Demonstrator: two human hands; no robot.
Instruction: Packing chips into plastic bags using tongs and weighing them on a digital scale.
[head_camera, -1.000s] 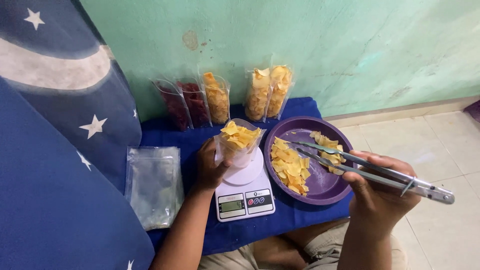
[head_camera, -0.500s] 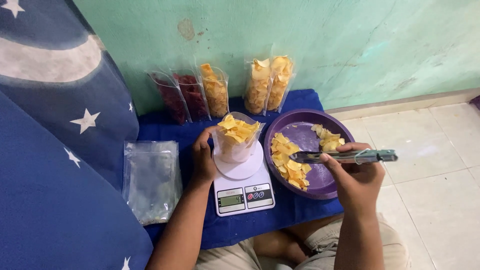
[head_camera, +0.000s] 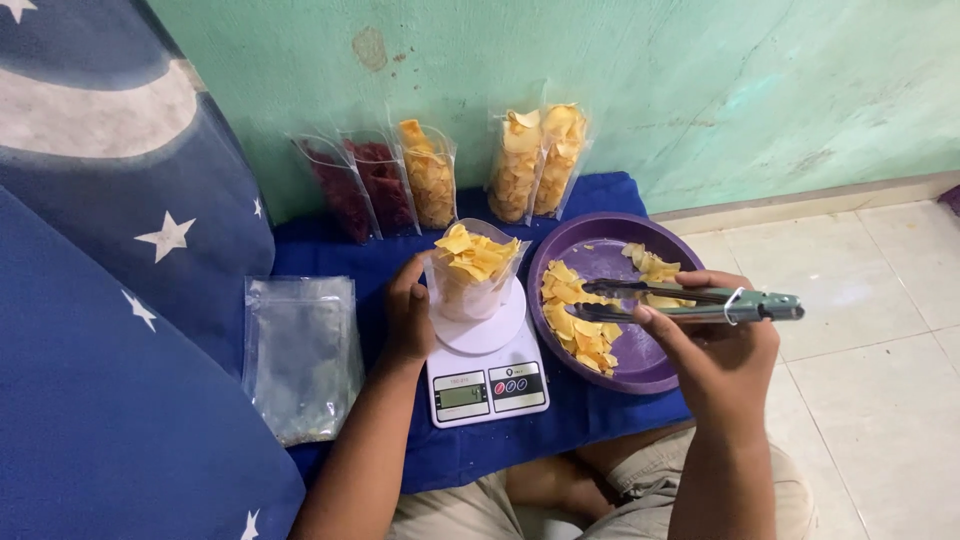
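The left hand (head_camera: 408, 312) is wrapped around the side of a clear, soft plastic pouch (head_camera: 470, 285) that stands upright on the round white platform of a small kitchen scale (head_camera: 487, 372); the pouch is heaped above its mouth with thin, curled yellow chips. The scale is one flat white plastic slab with a grey display and coloured buttons along its front edge. The right hand (head_camera: 715, 355) is clenched around the handle end of one pair of metal tongs (head_camera: 690, 300), whose two long arms lie close together and reach out level over a round purple plate (head_camera: 640, 372) with a raised rim; the tips sit just above the chips there and I cannot tell whether they pinch any. The plate holds two loose piles of the same yellow chips, a larger one on its left side and a smaller one at the back. Everything rests on a low tabletop covered by a dark blue cloth (head_camera: 560, 430). Against the rough green wall lean five filled clear bags (head_camera: 430, 175): two of dark red pieces and three of yellow chips. A flat stack of empty clear pouches (head_camera: 300, 355) lies to the left of the scale, apart from it.
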